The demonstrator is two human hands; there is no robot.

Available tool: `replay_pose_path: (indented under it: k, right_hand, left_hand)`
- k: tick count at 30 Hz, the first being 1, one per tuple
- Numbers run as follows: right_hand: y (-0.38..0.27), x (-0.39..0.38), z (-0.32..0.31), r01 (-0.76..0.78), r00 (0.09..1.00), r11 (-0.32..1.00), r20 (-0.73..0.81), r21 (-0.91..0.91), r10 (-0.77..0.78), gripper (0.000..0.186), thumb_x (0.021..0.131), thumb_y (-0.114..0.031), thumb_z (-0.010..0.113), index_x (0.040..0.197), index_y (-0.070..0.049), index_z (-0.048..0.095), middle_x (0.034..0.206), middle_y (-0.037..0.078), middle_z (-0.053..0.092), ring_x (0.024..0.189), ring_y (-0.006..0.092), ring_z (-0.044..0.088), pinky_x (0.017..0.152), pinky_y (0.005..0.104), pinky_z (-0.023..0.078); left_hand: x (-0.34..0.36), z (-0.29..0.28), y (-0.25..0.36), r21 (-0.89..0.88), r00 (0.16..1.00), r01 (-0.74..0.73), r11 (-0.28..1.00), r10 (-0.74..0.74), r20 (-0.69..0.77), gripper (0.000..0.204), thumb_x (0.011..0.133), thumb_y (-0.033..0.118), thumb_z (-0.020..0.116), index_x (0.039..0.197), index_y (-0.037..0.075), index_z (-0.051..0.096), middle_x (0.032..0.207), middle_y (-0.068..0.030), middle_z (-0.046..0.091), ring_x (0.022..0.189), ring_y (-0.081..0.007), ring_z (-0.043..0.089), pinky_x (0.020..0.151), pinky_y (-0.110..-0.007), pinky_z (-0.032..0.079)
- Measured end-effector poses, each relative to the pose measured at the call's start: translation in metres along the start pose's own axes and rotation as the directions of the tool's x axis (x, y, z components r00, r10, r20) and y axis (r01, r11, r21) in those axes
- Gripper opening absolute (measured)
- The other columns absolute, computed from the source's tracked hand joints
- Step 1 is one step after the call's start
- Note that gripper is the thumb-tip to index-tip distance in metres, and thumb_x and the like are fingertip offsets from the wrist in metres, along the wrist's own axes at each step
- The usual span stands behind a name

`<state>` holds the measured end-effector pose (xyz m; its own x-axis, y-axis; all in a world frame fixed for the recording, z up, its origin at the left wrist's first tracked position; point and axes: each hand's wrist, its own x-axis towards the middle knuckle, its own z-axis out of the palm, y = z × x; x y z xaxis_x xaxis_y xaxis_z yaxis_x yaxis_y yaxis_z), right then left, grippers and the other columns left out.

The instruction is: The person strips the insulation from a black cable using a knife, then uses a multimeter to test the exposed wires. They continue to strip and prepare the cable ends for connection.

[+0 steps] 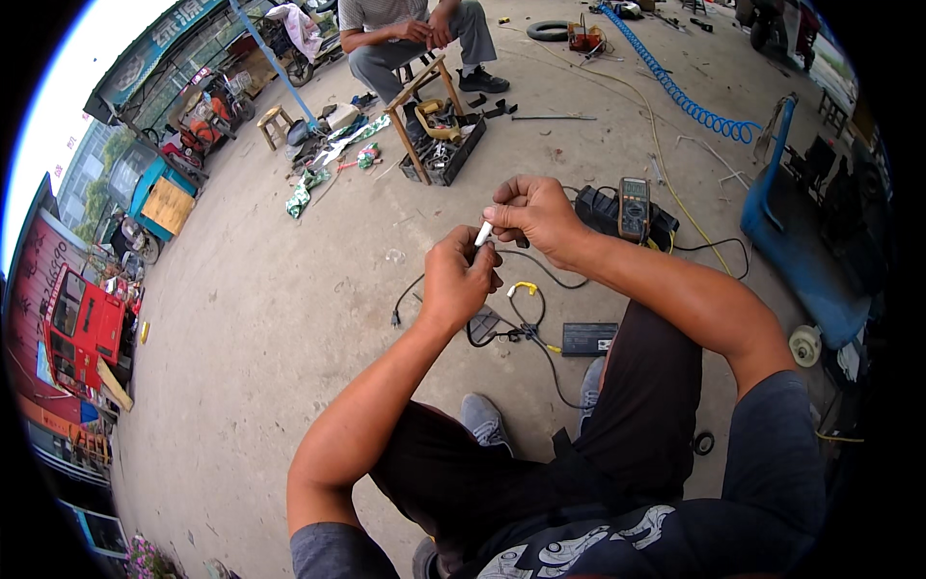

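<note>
A small white cylindrical piece (483,234) is held between my two hands, tilted slightly; its exact kind does not show. My left hand (455,278) has its fingers closed round the lower end, while my right hand (542,220) pinches the upper end between thumb and finger. On the ground below, black cables (529,330) lie tangled beside a yellow-and-white hooked wire or connector (522,288). A dark rectangular box (588,339) rests near my foot. Past my right wrist, a multimeter (634,207) leans against a black case (596,210).
Ahead, a seated person (415,34) is beside a crate of tools (446,145). Scattered rags and parts (333,145) lie to the left. A coiled blue air hose (675,92) runs at the right, near a blue metal frame (796,261). A red vehicle (87,328) stands far left.
</note>
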<state>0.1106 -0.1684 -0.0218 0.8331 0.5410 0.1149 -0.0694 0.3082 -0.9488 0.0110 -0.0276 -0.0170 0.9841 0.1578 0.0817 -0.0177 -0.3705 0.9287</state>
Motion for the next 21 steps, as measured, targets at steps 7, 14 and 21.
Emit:
replay_pose_path:
  k: [7, 14, 21]
  right_hand:
    - [-0.002, 0.000, -0.002, -0.033, 0.999, 0.999, 0.032, -0.009, 0.033, 0.022, 0.094, -0.010, 0.066, 0.107, 0.007, 0.060, 0.089, 0.012, 0.069, 0.072, 0.0114, 0.065, 0.063, 0.0248, 0.057]
    - [-0.003, -0.002, -0.006, 0.002, 0.992, 1.000, 0.127, -0.024, 0.001, 0.028, 0.100, -0.011, 0.053, 0.122, 0.006, 0.057, 0.101, 0.013, 0.070, 0.081, 0.0121, 0.065, 0.072, 0.0257, 0.057]
    - [-0.012, -0.007, -0.009, 0.211, 0.955, 0.954, 0.254, -0.211, -0.155, 0.040, 0.100, -0.008, 0.046, 0.138, 0.005, 0.048, 0.115, 0.012, 0.068, 0.089, 0.0130, 0.063, 0.077, 0.0281, 0.057]
  left_hand:
    - [0.000, -0.006, 0.000, -0.269, 0.992, 0.084, 0.959, -0.055, 0.112, 0.026, 0.094, 0.001, 0.057, 0.119, -0.005, 0.055, 0.090, -0.0081, 0.063, 0.071, -0.0139, 0.064, 0.060, -0.028, 0.055]
    - [0.001, -0.029, -0.001, -0.612, 0.956, 0.276, 0.741, -0.148, 0.251, 0.029, 0.098, 0.011, 0.057, 0.122, -0.005, 0.055, 0.098, -0.0075, 0.061, 0.085, -0.0177, 0.062, 0.087, -0.039, 0.057]
    - [0.003, -0.040, -0.009, -0.571, 0.964, 0.260, 0.779, -0.172, 0.205, 0.012, 0.099, 0.011, 0.056, 0.104, 0.001, 0.058, 0.091, -0.0076, 0.062, 0.084, -0.0174, 0.062, 0.081, -0.036, 0.056]
